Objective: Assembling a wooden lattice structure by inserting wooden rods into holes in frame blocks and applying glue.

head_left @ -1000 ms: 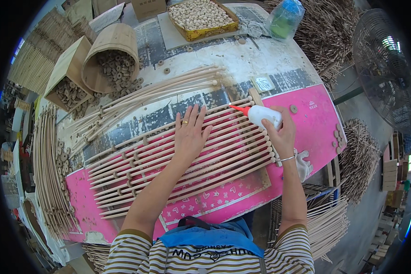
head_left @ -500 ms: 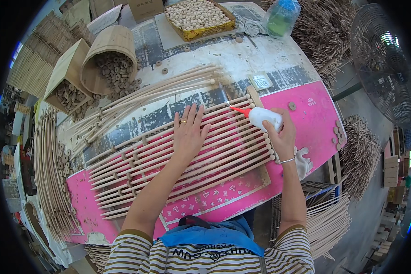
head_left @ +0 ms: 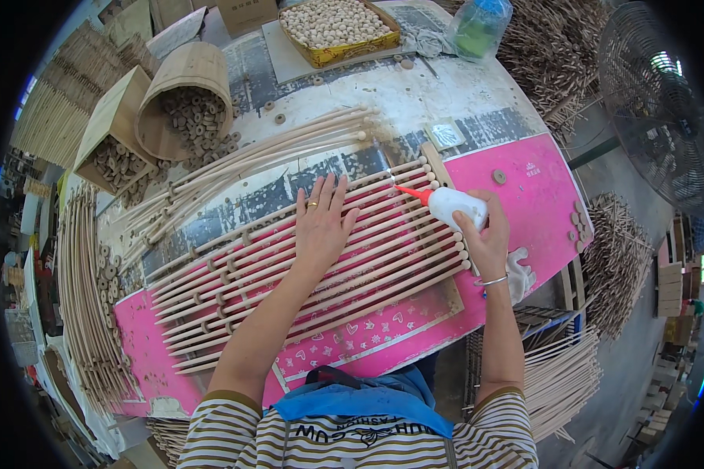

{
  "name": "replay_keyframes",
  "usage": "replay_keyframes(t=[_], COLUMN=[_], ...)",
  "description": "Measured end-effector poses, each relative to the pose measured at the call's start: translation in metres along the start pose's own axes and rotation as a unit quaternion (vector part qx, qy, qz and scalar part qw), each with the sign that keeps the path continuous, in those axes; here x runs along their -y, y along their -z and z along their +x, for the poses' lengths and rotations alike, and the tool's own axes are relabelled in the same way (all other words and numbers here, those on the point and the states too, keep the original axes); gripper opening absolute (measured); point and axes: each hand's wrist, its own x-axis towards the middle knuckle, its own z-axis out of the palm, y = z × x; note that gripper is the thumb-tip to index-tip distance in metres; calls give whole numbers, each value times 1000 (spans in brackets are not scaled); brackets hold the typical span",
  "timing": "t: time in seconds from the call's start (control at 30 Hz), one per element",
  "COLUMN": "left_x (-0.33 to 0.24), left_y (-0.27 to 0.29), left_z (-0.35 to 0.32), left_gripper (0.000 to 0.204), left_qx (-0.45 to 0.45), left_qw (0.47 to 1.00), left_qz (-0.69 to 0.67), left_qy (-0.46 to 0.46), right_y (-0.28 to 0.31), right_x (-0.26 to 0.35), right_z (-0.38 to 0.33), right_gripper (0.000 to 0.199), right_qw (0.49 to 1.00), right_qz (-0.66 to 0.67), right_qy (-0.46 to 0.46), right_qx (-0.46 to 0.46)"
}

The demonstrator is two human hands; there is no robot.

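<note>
Your left hand (head_left: 323, 228) lies flat, fingers spread, palm down on the row of wooden rods (head_left: 305, 270) laid side by side across the pink mat (head_left: 524, 187); a ring shows on one finger. Your right hand (head_left: 485, 238) is wrapped around a white glue bottle (head_left: 455, 205), which lies tilted on its side with its red nozzle (head_left: 411, 193) pointing toward the far right ends of the rods, its tip just at the uppermost rod ends. A bracelet sits on that wrist.

The rods run from the near left of the mat up to its right end, where their tips line up against a wooden stop strip (head_left: 446, 195). Small wooden rings are threaded on some rods toward the left. A white cloth (head_left: 520, 273) lies on the mat just beside your right wrist.

Beyond the mat, on the far side, a loose bundle of longer sticks (head_left: 250, 160) lies slantwise on the worn table (head_left: 414, 102). Farther still from the mat, a tipped wooden bucket (head_left: 184, 94) spills wooden rings, with an open wooden box (head_left: 113, 137) of more rings beside it. A yellow tray of light wooden beads (head_left: 336, 23) sits at the table's far edge, and a clear plastic bottle (head_left: 477, 27) stands to its right. A floor fan (head_left: 657, 133) stands off the mat's right end
</note>
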Motion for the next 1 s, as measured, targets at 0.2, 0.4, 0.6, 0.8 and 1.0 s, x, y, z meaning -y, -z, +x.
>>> replay_keyframes(t=[0.2,0.4,0.6,0.8,1.0], left_x=[0,0,1,0,1], left_y=[0,-1,0,-3,-2], left_z=[1,0,0,1,-1], left_gripper=[65,64,64,64,64], left_qx=[7,-4,-3,-3,-5], left_qw=[1000,1000,1000,1000,1000], left_qz=[2,4,2,6,7], left_qy=[1,-5,-4,-6,-5], right_y=[1,4,8,8,13], right_x=[1,-7,-5,-8,-6], right_z=[-6,-14,-20,-23,-30], right_gripper=[41,39,40,40,39], right_qw=[999,999,1000,1000,1000], right_qz=[21,33,-8,-14,3], right_qy=[-33,-11,-7,-12,-16], right_qx=[29,-20,-18,-14,-24])
